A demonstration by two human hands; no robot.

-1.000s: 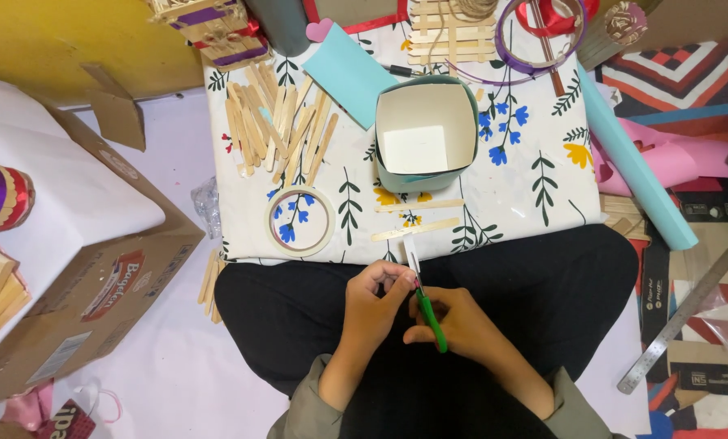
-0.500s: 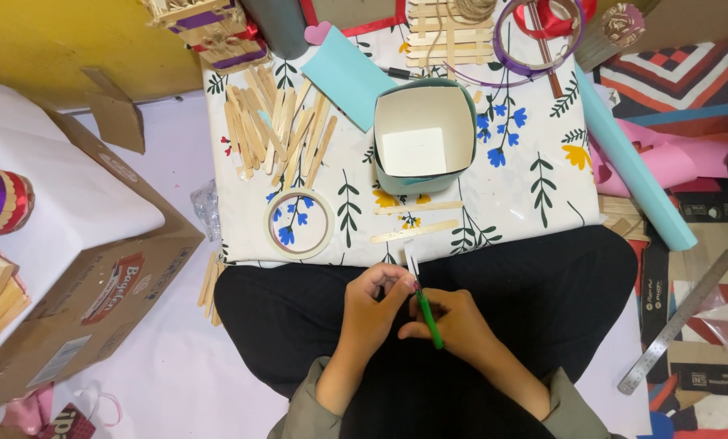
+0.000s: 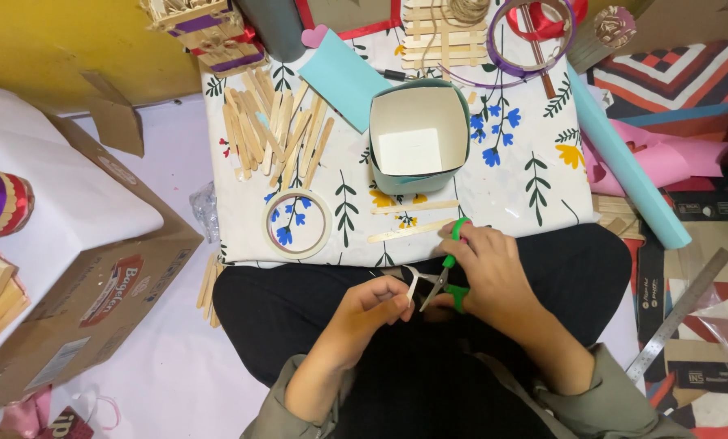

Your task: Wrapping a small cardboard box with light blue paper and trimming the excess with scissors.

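Observation:
My left hand (image 3: pixel 372 313) pinches a short, pale wooden stick (image 3: pixel 413 284) over my lap. My right hand (image 3: pixel 494 268) grips green-handled scissors (image 3: pixel 448 273), fingers through the loops. The blades are apart on either side of the stick, just right of my left fingertips. Two loose wooden sticks (image 3: pixel 411 219) lie on the floral cloth (image 3: pixel 527 187) just beyond my hands. An empty teal paper box (image 3: pixel 462 122) with a white inside stands behind them.
A pile of several wooden sticks (image 3: pixel 274 134) and a tape roll (image 3: pixel 297 223) lie on the cloth's left part. To my left is an open cardboard box (image 3: pixel 95 301). At right lie a light blue paper roll (image 3: pixel 624 162) and a metal ruler (image 3: pixel 681 313).
The scissors have swung from pointing down along my lap to lying across it, blades now open at the stick. Both hands have shifted slightly right and toward the cloth.

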